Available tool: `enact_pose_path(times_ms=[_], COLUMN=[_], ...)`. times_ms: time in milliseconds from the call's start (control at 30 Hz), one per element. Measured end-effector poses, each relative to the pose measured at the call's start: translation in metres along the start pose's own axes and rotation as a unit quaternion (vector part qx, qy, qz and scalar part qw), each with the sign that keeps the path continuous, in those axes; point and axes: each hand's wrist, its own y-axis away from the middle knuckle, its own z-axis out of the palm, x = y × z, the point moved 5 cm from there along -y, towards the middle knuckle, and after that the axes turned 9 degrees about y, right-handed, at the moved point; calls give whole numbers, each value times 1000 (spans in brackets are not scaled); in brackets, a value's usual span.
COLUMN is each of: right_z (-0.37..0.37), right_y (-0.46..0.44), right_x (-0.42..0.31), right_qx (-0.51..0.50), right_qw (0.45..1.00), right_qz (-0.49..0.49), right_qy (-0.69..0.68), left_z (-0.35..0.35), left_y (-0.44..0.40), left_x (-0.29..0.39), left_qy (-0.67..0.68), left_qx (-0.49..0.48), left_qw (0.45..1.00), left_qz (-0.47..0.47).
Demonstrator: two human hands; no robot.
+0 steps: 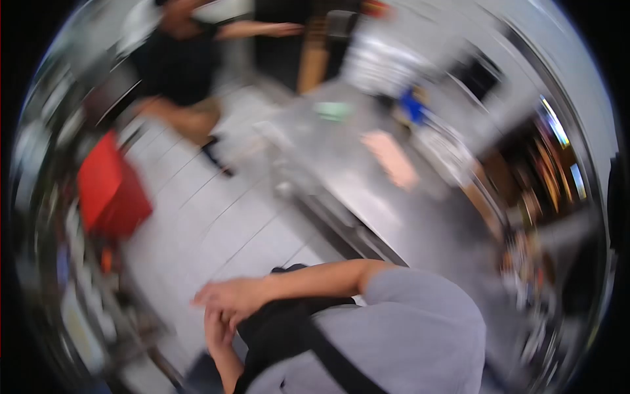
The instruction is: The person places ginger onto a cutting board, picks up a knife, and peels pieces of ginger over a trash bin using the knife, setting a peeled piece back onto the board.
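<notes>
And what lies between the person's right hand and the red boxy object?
In the head view, only pale floor tiles show between the right hand and the red boxy object; the stretch looks bare, though blurred.

A metal-topped table (420, 220) was observed with a smooth, grey, reflective surface. On it lie a pale green item (333, 111) near the far end and an elongated salmon-pink item (390, 159), set apart from each other. Along the wall side stand a white stack (380, 62), a blue item (413, 105) and a whitish object (445, 152); blur prevents identification. The floor (180, 207) beside it is light grey tile with dark joints.
</notes>
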Motion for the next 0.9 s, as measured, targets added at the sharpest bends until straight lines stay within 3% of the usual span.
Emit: enact_pose_path(times_ms=[67, 100, 133, 167, 267, 300, 367, 467, 633, 733, 767, 833, 900], right_z=[-3, 11, 17, 21, 48, 58, 71, 95, 131, 152, 159, 174, 198], right_y=[-41, -57, -76, -94, -147, -166, -204, -275, -416, -478, -501, -534, -557], right_x=[9, 24, 34, 42, 88, 102, 146, 183, 224, 234, 239, 255, 280], right_qx=[-19, -25, -45, -57, -83, -107, -147, -208, -263, -270, -255, -246, -309], right_qw=[1000, 998, 997, 996, 989, 989, 971, 949, 941, 937, 943, 949, 937], right_qz=[-3, -38, -26, -11, 101, 75, 156, 177, 130, 135, 143, 158, 128], right_qy=[-2, 51, 52, 60, 70, 61, 110, 156, 171, 177, 160, 122, 97], left_z=[-25, -32, -38, -57, -108, -127, -171, -240, -371, -427, -446, -501, -559], left_y=[-10, -17, -25, -44, -74, -78, -85, -60, -39, -15, -12, 10, 30], left_x=[12, 21, 28, 33, 79, 102, 149, 246, 377, 457, 487, 536, 587], left_qy=[43, -21, 120, 201, 339, 355, 362, 386, 366, 327, 316, 234, 71], left_qx=[16, 12, 65, 50, 35, 52, 70, 89, 111, 256, 258, 414, 581], left_qw=[999, 995, 989, 977, 937, 930, 922, 893, 890, 853, 854, 783, 728], left_qz=[28, 92, 61, 50, 75, 79, 117, 212, 249, 317, 322, 402, 357])
